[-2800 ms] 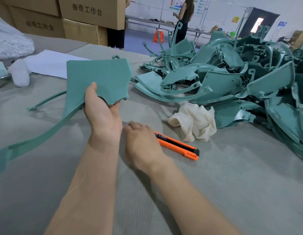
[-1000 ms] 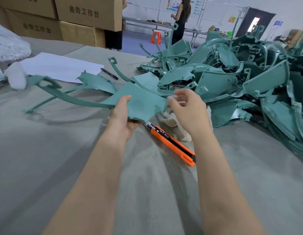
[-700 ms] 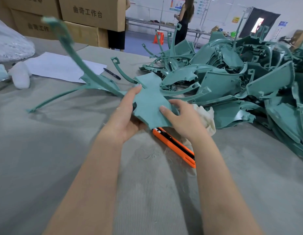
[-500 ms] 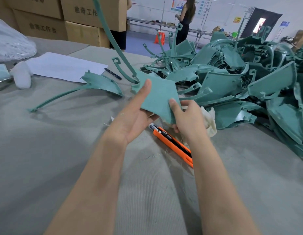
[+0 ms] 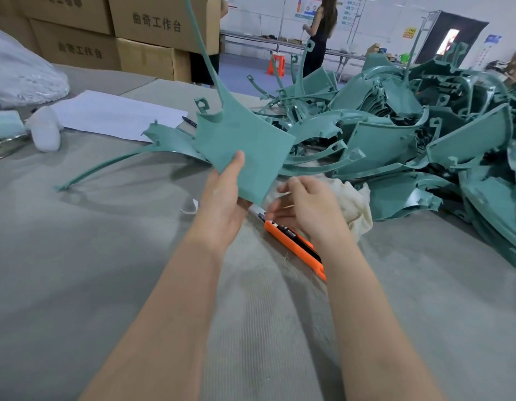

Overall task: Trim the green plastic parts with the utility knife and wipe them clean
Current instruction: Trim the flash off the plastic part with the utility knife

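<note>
Right hand point(image 5: 307, 208) has dropped off flat green plastic part point(image 5: 245, 146), fingers apart above orange utility knife point(image 5: 294, 241); left hand point(image 5: 222, 209) pinches part; trimming step, next grasp knife

The left grip point(image 5: 222, 204) pinches 1 green plastic part point(image 5: 245, 140) upright above the grey worktop point(image 5: 106, 256). The right grip point(image 5: 306, 206), fingers loose and blurred, hangs just over the orange utility knife point(image 5: 294, 241), beside a cream cloth point(image 5: 355, 204).
</note>
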{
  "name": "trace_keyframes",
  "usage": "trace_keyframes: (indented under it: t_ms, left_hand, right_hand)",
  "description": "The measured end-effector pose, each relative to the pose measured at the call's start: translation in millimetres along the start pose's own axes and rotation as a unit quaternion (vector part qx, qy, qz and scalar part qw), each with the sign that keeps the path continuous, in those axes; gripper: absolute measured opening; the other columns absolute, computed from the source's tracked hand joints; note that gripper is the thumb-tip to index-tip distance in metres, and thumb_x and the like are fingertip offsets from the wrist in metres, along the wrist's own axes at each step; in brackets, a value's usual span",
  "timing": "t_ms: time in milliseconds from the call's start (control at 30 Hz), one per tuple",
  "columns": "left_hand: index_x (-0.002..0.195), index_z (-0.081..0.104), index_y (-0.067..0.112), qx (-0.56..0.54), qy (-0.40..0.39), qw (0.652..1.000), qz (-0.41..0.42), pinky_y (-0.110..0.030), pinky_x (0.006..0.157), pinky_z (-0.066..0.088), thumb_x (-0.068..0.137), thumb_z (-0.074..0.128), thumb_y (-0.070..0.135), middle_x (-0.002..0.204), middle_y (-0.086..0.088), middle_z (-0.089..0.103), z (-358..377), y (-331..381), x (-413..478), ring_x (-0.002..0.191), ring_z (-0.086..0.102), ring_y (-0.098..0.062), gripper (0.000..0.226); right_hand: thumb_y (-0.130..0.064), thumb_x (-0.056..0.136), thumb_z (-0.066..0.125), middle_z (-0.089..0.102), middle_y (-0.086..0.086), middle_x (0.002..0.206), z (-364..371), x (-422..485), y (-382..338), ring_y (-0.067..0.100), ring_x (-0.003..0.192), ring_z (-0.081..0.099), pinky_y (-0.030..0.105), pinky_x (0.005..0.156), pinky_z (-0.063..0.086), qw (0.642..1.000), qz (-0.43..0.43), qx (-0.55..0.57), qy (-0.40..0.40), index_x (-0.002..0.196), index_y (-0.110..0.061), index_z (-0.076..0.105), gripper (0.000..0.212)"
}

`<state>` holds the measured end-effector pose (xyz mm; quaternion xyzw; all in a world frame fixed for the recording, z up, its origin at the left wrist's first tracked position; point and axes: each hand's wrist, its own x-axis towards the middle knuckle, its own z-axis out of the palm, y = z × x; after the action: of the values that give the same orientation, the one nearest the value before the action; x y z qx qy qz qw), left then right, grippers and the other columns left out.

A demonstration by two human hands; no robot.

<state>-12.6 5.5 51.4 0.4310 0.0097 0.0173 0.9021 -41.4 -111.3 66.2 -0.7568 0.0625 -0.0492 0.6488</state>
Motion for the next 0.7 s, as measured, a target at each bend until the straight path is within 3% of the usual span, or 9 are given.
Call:
trace_keyframes:
  t_ms: [100, 167, 200, 267, 333, 433, 500, 600, 700]
  left_hand:
    - [0.12, 0.06, 0.019, -0.005, -0.011, 1.0, -0.008, -0.038, 0.087, 0.055, 0.098, 0.053, 0.02, 0.114, 0.0, 0.071, -5, 2, 2, 0.106, 0.066, -0.019, 0.023]
    - [0.118, 0.06, 0.02, 0.001, -0.012, 1.0, -0.013, -0.032, 0.08, 0.056, 0.097, 0.054, 0.02, 0.108, 0.004, 0.072, -3, 2, 1, 0.101, 0.068, -0.014, 0.022]
    - [0.117, 0.061, 0.02, 0.001, -0.01, 1.0, -0.012, -0.03, 0.077, 0.056, 0.097, 0.054, 0.02, 0.105, 0.005, 0.073, -2, 2, 0, 0.098, 0.069, -0.012, 0.02]
    - [0.12, 0.059, 0.019, -0.011, 0.001, 1.0, -0.008, -0.032, 0.082, 0.056, 0.098, 0.052, 0.022, 0.108, 0.004, 0.072, -1, 3, -1, 0.1, 0.068, -0.012, 0.023]
    - [0.129, 0.055, 0.019, -0.029, 0.012, 0.999, -0.005, -0.036, 0.089, 0.055, 0.1, 0.05, 0.024, 0.118, 0.002, 0.069, -1, 5, -2, 0.107, 0.066, -0.015, 0.03]
    - [0.13, 0.055, 0.017, -0.055, 0.025, 0.998, -0.007, -0.035, 0.086, 0.056, 0.099, 0.051, 0.022, 0.12, -0.001, 0.068, -3, 7, 0, 0.109, 0.065, -0.018, 0.032]
    - [0.122, 0.06, 0.014, -0.092, 0.033, 0.995, -0.021, -0.029, 0.073, 0.059, 0.097, 0.054, 0.016, 0.111, -0.002, 0.071, -5, 9, 1, 0.1, 0.069, -0.017, 0.026]
    - [0.096, 0.065, 0.01, -0.17, 0.041, 0.983, -0.058, -0.024, 0.058, 0.058, 0.095, 0.054, 0.008, 0.082, -0.002, 0.075, -7, 14, 0, 0.072, 0.072, -0.013, 0.012]
    - [0.094, 0.065, 0.006, -0.213, 0.048, 0.973, -0.081, -0.029, 0.072, 0.059, 0.093, 0.055, 0.005, 0.084, -0.007, 0.074, -10, 17, 0, 0.082, 0.071, -0.018, 0.01]
  right_hand:
    - [-0.002, 0.099, 0.035, 0.065, -0.004, 0.061, -14, 6, 2, 0.012, 0.056, 0.062, 0.033, 0.065, 0.057, 0.991, -0.057, -0.067, 0.104, 0.106, -0.005, 0.062, 0.028]
    - [-0.001, 0.097, 0.038, 0.068, -0.005, 0.089, -18, 7, 2, 0.009, 0.069, 0.062, 0.026, 0.065, 0.057, 0.986, -0.084, -0.069, 0.125, 0.119, -0.01, 0.061, 0.033]
    - [-0.004, 0.097, 0.042, 0.066, -0.006, 0.097, -20, 7, 3, 0.009, 0.074, 0.062, 0.026, 0.068, 0.056, 0.98, -0.096, -0.127, 0.122, 0.118, -0.015, 0.062, 0.031]
    - [-0.019, 0.095, 0.053, 0.063, -0.011, 0.084, -27, 4, 4, 0.005, 0.066, 0.056, 0.023, 0.063, 0.047, 0.945, -0.106, -0.302, 0.073, 0.094, -0.023, 0.064, 0.011]
    - [-0.037, 0.088, 0.065, 0.056, -0.005, 0.068, -30, -1, 6, 0.011, 0.061, 0.052, 0.026, 0.058, 0.041, 0.893, -0.062, -0.444, -0.026, 0.073, -0.016, 0.056, 0.027]
    - [-0.046, 0.079, 0.074, 0.067, 0.004, 0.101, -24, -5, 6, 0.022, 0.09, 0.061, 0.035, 0.076, 0.051, 0.824, 0.017, -0.551, -0.129, 0.094, -0.007, 0.061, 0.043]
    - [-0.042, 0.081, 0.074, 0.063, 0.004, 0.099, -23, -4, 7, 0.022, 0.09, 0.059, 0.031, 0.069, 0.047, 0.801, 0.041, -0.579, -0.146, 0.103, -0.01, 0.059, 0.041]
    - [-0.039, 0.088, 0.066, 0.055, 0.005, 0.072, -30, -3, 8, 0.019, 0.065, 0.051, 0.028, 0.052, 0.036, 0.831, 0.024, -0.541, -0.128, 0.087, -0.007, 0.06, 0.032]
    - [-0.034, 0.096, 0.055, 0.068, 0.015, 0.079, -38, -3, 3, 0.019, 0.062, 0.063, 0.024, 0.053, 0.053, 0.946, 0.004, -0.32, -0.055, 0.093, -0.005, 0.065, 0.031]
